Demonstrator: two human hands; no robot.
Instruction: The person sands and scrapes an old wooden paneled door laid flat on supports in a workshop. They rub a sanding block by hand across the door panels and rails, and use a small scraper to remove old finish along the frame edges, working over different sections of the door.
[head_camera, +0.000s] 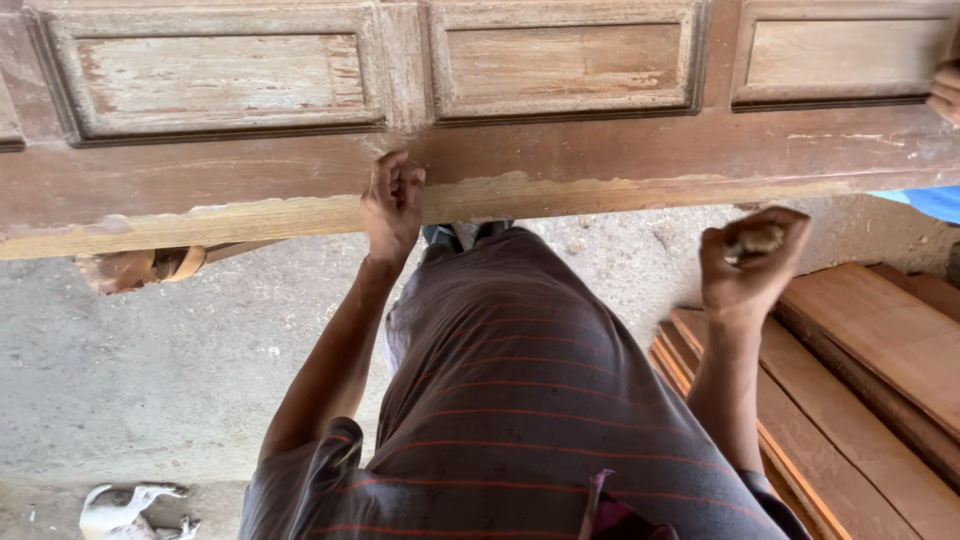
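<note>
A panelled wooden door (480, 90) lies flat across the top of the view, its near edge worn pale where the finish is gone. The left hand (392, 205) grips that edge — fingers curled over the front of the rail, thumb out of sight. The right hand (750, 262) hangs clear of the door, just below its edge, closed in a fist around a small crumpled piece of sandpaper (755, 241) that shows between thumb and fingers. To the right, below that hand, stacked wooden planks (870, 370) rest on the concrete floor (150, 360). Another person's fingers (945, 92) touch the door at the far right edge.
</note>
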